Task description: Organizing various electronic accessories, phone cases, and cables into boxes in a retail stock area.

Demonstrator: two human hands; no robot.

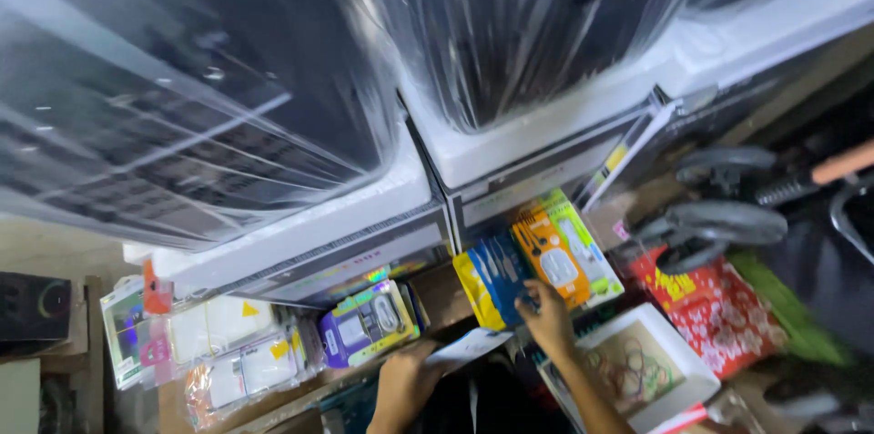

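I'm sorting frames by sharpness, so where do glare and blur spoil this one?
Head view: glare streaks the plastic-wrapped appliances above; motion blur softens the whole frame, including the right hand on the blue packet and the left hand at the white paper; the lower edge is dim.

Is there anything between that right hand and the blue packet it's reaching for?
Nothing visible: the right hand already has its fingers on the lower edge of the blue packet, beside the orange packet.

small electronics shop, plastic-wrapped appliances (182,97) stacked above, packaged chargers (551,256) and accessory packs (364,325) crowding shelf
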